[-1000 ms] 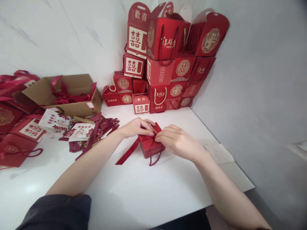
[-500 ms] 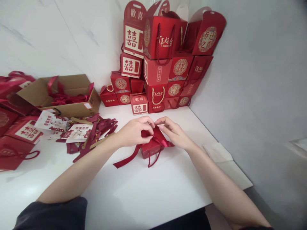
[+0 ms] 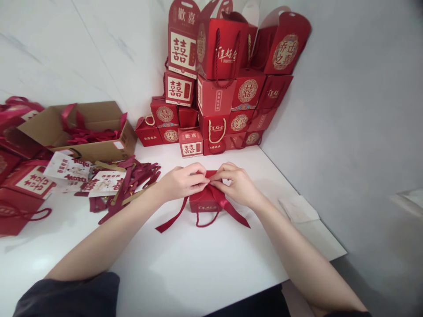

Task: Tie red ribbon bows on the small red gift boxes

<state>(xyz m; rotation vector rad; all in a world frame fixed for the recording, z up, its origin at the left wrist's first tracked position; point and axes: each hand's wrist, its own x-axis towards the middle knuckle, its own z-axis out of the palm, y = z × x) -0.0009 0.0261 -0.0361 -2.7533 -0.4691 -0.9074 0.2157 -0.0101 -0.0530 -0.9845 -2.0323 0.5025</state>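
Observation:
A small red gift box [image 3: 205,205] with a cord handle sits on the white table [image 3: 198,264] in front of me. A red ribbon [image 3: 231,211] crosses its top, one tail trailing left and one right. My left hand [image 3: 180,181] pinches the ribbon over the top of the box. My right hand [image 3: 236,185] pinches it from the other side, fingertips nearly touching the left hand's. Where the ribbon crosses is hidden under my fingers.
A tall stack of red gift boxes and bags [image 3: 224,83] fills the back corner. An open cardboard box [image 3: 82,132] with red ribbons lies at the left, with loose ribbons and printed cards [image 3: 105,182] before it. More red boxes [image 3: 20,193] sit far left. The table's edge runs along the right.
The box has turned to face me squarely. The ribbon's right tail has come out and now lies down the front right. Both hands have closed together over the top of the box.

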